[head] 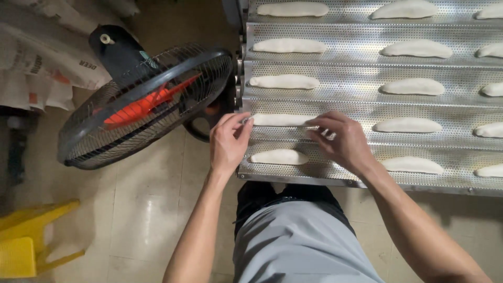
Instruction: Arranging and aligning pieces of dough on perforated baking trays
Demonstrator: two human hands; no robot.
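A perforated metal baking tray (356, 105) with long grooves holds several pale, elongated dough pieces in rows. One dough piece (280, 120) lies in the second groove from the front, at the tray's left end. My left hand (229, 142) pinches its left tip at the tray's edge. My right hand (340, 140) rests fingers-down on its right end. Another dough piece (279, 156) lies in the front groove just below, between my hands.
A black floor fan (141, 107) with orange blades stands tilted to the left of the tray. A yellow plastic stool (29, 238) is at the lower left on the tiled floor. Paper sacks (42, 57) are stacked at the upper left.
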